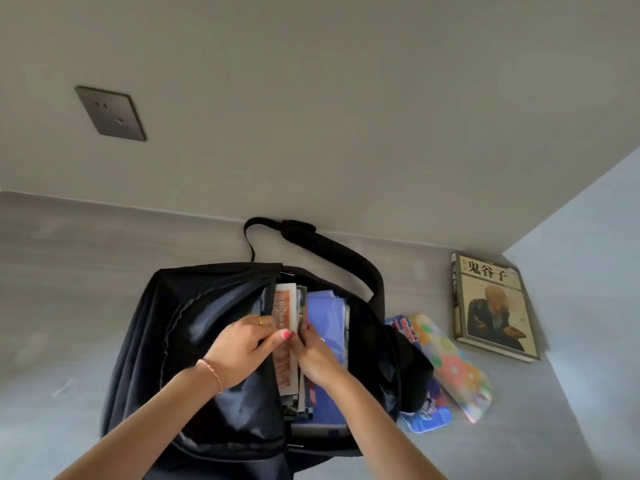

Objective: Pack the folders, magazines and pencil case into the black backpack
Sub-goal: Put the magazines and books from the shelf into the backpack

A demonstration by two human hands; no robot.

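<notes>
— What are your fingers doing?
— My left hand [239, 351] and right hand [317, 355] pinch the magazines [285, 341] upright inside the black backpack [156, 341].
— And doing it well?
— Slide them straight beside the folders [325, 317]; the pencil case [450, 362] waits just outside.

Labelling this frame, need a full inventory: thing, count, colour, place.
backpack: 1, black, open, centre of table
magazines: several, mixed colours, upright in backpack
folders: count unclear, blue-purple, in backpack right of magazines
pencil case: 1, floral pastel, on table right of backpack
blue printed item: 1, under pencil case, partly hidden
book: 1, beige cover, far right on table
socket: 1, grey, on wall
table: 1, grey
left hand: grips magazines
right hand: grips magazines
</notes>
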